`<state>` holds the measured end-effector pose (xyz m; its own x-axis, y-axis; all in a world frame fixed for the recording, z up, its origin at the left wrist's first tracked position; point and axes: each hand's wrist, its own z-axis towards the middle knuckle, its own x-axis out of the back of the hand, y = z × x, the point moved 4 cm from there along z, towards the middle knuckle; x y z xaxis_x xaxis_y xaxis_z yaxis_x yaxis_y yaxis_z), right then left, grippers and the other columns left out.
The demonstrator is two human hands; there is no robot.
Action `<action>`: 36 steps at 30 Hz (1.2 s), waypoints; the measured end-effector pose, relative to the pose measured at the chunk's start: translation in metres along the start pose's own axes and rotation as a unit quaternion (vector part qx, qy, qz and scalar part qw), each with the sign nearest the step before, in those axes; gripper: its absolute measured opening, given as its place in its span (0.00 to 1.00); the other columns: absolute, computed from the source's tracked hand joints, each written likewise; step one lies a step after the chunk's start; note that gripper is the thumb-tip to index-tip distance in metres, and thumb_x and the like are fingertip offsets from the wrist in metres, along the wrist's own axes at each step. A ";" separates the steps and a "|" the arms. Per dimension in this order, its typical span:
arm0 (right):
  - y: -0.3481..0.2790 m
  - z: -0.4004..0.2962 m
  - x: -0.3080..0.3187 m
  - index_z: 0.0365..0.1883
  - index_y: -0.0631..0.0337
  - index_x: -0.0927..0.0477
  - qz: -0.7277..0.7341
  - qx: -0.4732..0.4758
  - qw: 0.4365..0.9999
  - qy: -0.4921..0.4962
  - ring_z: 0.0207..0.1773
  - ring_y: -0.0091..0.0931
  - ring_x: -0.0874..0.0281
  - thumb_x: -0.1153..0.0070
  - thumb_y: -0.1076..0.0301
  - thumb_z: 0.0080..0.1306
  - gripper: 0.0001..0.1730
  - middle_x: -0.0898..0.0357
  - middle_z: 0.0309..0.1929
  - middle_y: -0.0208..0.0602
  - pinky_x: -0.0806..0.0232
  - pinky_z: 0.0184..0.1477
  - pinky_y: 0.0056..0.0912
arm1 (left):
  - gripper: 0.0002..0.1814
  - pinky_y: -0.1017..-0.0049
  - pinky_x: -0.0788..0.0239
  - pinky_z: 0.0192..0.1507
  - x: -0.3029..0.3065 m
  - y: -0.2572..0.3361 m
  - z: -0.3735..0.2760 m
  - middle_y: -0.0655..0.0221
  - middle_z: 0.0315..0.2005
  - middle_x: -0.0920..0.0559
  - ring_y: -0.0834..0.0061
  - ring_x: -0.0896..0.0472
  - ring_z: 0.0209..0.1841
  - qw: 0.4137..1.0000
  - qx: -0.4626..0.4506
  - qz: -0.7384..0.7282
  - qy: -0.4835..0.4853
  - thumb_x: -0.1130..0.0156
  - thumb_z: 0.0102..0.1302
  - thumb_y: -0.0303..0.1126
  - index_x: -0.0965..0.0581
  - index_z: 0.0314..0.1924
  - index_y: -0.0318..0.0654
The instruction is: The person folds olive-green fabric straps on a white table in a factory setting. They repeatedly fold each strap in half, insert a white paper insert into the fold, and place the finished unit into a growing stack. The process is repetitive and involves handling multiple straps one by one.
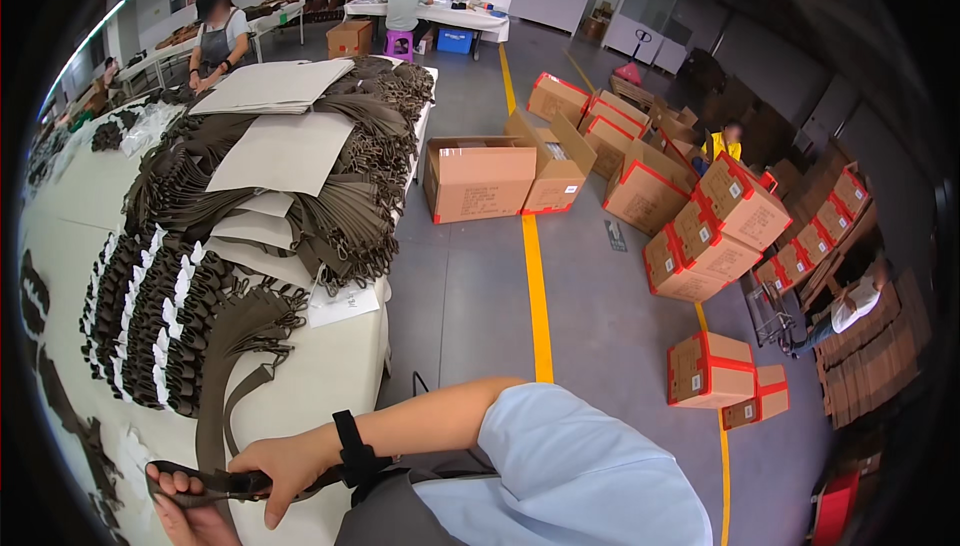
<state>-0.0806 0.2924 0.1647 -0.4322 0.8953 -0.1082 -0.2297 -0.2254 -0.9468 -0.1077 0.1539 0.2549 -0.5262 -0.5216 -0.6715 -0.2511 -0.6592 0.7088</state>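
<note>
Both hands are on one dark brown webbing strap [232, 480] at the lower left, over the pale table [296, 396]. My left hand [187, 505] has its fingers curled through a loop of it. My right hand [289, 463], with a black band on the wrist, grips the strap a little farther right. Just beyond lies a fanned bundle of brown straps [225, 351] with metal hooks at its far end. Left of that bundle stand rows of rolled dark straps with white wraps [139, 313].
Piled straps with metal snap hooks [352, 223] and cardboard sheets [281, 152] cover the table's far part. A paper with handwriting [343, 306] lies at its edge. Open cartons [480, 182] and stacked cartons [712, 246] stand on the floor to the right. Several people are farther off.
</note>
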 end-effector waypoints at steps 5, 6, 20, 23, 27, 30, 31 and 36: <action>-0.001 -0.001 -0.001 0.35 0.64 0.25 0.042 -0.123 0.991 0.020 0.19 0.18 0.34 0.34 0.64 0.61 0.15 0.29 0.21 0.25 0.40 0.23 0.23 | 0.17 0.63 0.37 0.66 0.008 0.003 -0.001 0.59 0.48 0.23 0.64 0.26 0.55 1.000 0.010 0.013 0.011 0.44 0.74 0.28 0.31 0.59 0.28; -0.002 0.000 -0.001 0.35 0.64 0.25 0.049 -0.124 0.991 0.025 0.18 0.18 0.35 0.35 0.64 0.62 0.14 0.29 0.20 0.24 0.41 0.22 0.23 | 0.17 0.62 0.38 0.66 0.007 0.003 -0.002 0.58 0.49 0.23 0.63 0.26 0.56 1.000 0.010 0.017 0.006 0.44 0.74 0.27 0.31 0.59 0.27; 0.001 0.004 -0.002 0.38 0.65 0.24 0.067 -0.138 0.988 -0.007 0.20 0.17 0.31 0.31 0.66 0.60 0.16 0.27 0.20 0.26 0.37 0.23 0.26 | 0.10 0.67 0.30 0.54 0.041 0.000 -0.019 0.59 0.42 0.18 0.65 0.19 0.46 0.951 -0.006 0.300 0.075 0.40 0.70 0.27 0.24 0.49 0.29; 0.009 0.002 0.005 0.36 0.65 0.23 -0.056 -0.106 0.993 0.014 0.26 0.19 0.28 0.29 0.62 0.58 0.18 0.23 0.24 0.33 0.33 0.30 0.29 | 0.12 0.64 0.31 0.60 0.029 0.002 -0.018 0.58 0.46 0.19 0.66 0.20 0.51 0.930 0.016 0.367 0.029 0.47 0.75 0.28 0.25 0.51 0.27; -0.011 0.001 -0.004 0.43 0.63 0.22 -0.027 -0.200 0.979 0.004 0.21 0.16 0.26 0.31 0.62 0.62 0.18 0.24 0.24 0.25 0.33 0.24 0.21 | 0.11 0.63 0.27 0.57 0.034 0.002 -0.027 0.55 0.45 0.16 0.61 0.17 0.49 0.938 0.001 0.343 0.041 0.45 0.74 0.27 0.24 0.51 0.28; -0.009 0.002 -0.006 0.44 0.62 0.21 0.010 -0.221 0.975 0.001 0.23 0.16 0.25 0.31 0.63 0.62 0.18 0.24 0.26 0.25 0.32 0.25 0.19 | 0.11 0.60 0.25 0.55 0.039 0.002 -0.031 0.54 0.44 0.16 0.59 0.16 0.48 0.944 -0.004 0.325 0.048 0.43 0.74 0.29 0.23 0.50 0.30; -0.010 0.004 -0.008 0.44 0.62 0.21 0.017 -0.225 0.974 0.000 0.23 0.16 0.25 0.31 0.63 0.62 0.17 0.24 0.26 0.25 0.33 0.26 0.19 | 0.11 0.60 0.25 0.54 0.041 0.002 -0.034 0.54 0.44 0.16 0.59 0.16 0.48 0.946 -0.007 0.321 0.052 0.43 0.74 0.30 0.23 0.50 0.30; -0.008 0.012 -0.013 0.49 0.64 0.22 0.002 -0.247 0.969 -0.022 0.28 0.15 0.23 0.31 0.71 0.63 0.18 0.24 0.30 0.24 0.28 0.32 0.19 | 0.11 0.61 0.25 0.54 0.045 0.005 -0.041 0.55 0.44 0.16 0.59 0.16 0.48 0.946 -0.023 0.312 0.083 0.43 0.74 0.31 0.23 0.49 0.31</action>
<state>-0.0829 0.2778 0.1773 -0.4717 0.8749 -0.1093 0.2125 -0.0075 -0.9771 -0.0992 0.1048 0.2193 -0.4238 -0.8926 -0.1538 0.1039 -0.2166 0.9707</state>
